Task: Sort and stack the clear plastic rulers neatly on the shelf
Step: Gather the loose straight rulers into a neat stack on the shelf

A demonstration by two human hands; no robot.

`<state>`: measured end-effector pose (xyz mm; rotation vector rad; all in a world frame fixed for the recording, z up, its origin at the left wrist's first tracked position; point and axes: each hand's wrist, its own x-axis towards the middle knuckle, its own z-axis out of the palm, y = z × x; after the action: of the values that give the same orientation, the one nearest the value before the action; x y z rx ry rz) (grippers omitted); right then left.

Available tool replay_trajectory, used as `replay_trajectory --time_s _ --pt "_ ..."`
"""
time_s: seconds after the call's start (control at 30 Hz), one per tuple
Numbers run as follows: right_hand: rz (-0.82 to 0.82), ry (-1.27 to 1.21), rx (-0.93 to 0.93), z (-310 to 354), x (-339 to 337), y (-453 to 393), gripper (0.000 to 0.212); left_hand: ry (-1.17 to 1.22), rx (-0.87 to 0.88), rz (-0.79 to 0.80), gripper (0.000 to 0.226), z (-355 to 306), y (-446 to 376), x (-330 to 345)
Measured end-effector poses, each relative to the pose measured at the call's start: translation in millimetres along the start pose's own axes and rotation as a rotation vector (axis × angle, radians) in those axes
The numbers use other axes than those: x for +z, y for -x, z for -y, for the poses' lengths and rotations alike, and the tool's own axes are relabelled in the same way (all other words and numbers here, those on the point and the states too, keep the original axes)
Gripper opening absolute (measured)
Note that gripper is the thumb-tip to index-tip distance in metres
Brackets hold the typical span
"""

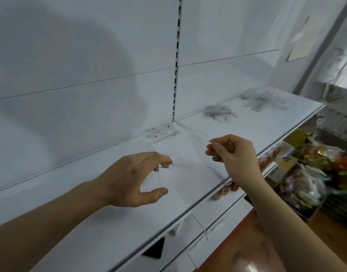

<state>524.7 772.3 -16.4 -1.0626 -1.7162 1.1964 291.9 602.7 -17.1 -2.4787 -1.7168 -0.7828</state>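
Bare shelf (247,132) front between both hands, ruler heaps (217,112) along back wall (90,75), open space above

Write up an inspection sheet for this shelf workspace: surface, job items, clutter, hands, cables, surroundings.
Surface: white shelf, white back panel with a slotted upright.
Job's things: clear ruler pinched in the right hand; clear set square at the left hand; three loose piles of clear rulers further back: near pile, middle pile, far pile.
Clutter: nothing seen on the shelf besides rulers.
Hands: right hand pinches the ruler's end; left hand holds the set square by its fingertips, thumb apart.
Cables: nothing seen.
Surroundings: lower shelves with packaged goods at right; wooden floor; paper note on the wall.
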Motion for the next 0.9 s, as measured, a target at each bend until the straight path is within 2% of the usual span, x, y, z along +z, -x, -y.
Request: replay_trajectory --time_s 0.1,0.23,0.33,0.57,0.73,0.9 --pt "0.048 0.219 -0.098 -6 18 -41 0.010 0.004 -0.038 -0.031 0.052 24 -12 9" --pt "0.079 0.482 -0.325 -13 47 -78 0.004 0.030 -0.146 -0.105 0.048 42 -14 20" --pt "0.134 0.571 -0.459 -17 66 -99 0.002 0.025 -0.174 -0.135 0.046 46 -8 27" --pt "0.348 0.764 -0.597 -27 75 -120 0.019 -0.031 -0.215 -0.149 0.045 49 -7 31" --pt "0.289 0.670 -0.581 -37 41 -130 0.027 -0.025 -0.294 -0.178 0.039 51 -24 26" --pt "0.138 0.702 -0.532 -65 -36 -156 0.018 -0.015 -0.322 -0.230 0.037 41 -73 39"
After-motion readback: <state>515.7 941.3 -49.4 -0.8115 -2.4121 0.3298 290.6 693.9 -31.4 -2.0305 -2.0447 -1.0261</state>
